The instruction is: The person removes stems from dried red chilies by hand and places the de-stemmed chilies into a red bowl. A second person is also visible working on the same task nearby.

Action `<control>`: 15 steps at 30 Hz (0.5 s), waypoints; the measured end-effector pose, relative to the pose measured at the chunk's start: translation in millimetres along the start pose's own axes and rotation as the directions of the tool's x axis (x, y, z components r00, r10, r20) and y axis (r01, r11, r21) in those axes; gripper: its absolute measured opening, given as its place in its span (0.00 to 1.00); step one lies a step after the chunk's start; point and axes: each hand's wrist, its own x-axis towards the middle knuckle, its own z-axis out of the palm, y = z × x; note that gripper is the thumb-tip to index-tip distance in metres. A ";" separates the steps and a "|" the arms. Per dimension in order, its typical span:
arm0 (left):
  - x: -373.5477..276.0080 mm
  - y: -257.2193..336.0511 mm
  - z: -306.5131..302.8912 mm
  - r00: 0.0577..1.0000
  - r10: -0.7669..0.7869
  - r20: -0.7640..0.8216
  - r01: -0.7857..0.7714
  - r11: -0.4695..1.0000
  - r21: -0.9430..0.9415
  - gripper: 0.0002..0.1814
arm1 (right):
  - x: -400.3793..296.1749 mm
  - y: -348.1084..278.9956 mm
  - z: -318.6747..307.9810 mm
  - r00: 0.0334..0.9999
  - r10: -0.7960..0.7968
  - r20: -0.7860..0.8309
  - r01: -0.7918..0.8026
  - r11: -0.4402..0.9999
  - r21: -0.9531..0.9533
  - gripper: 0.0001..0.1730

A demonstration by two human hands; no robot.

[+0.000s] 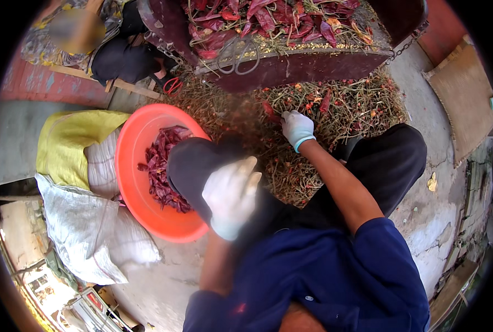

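My right hand (298,128), in a white glove with a teal cuff, pinches a dried red chili pepper (271,113) at its fingertips. It is above a heap of dry stems and pepper scraps (354,99) between my legs. My left hand (232,195), also gloved in white with stained fingertips, is blurred over my left thigh; whether it holds anything cannot be told. To the left, a red-orange plastic basin (132,166) holds dark red dried peppers (163,166). Ahead, many more dried peppers (267,20) lie on a maroon metal cart bed (304,68).
Metal scissors (238,56) lie at the cart's edge. A chain (408,43) hangs at its right corner. Yellow (70,145) and white (80,220) woven sacks stand beside the basin. Another person (122,58) sits at upper left. Flattened cardboard (462,99) is at right.
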 end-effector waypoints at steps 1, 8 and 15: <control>1.4 -0.3 0.9 1.000 -0.005 -0.012 0.005 1.000 -0.003 0.11 | 1.6 -0.9 -0.8 0.999 0.018 -0.038 -0.017 1.000 0.022 0.12; 4.5 3.9 4.8 0.999 0.024 0.038 -0.025 0.999 0.021 0.14 | 18.7 -22.5 -10.3 0.995 -0.009 -0.095 0.032 0.968 0.248 0.13; 3.7 8.5 8.1 0.996 0.005 0.089 -0.018 0.990 0.140 0.14 | 60.6 -28.5 23.1 0.973 -0.053 0.224 0.044 0.998 0.045 0.14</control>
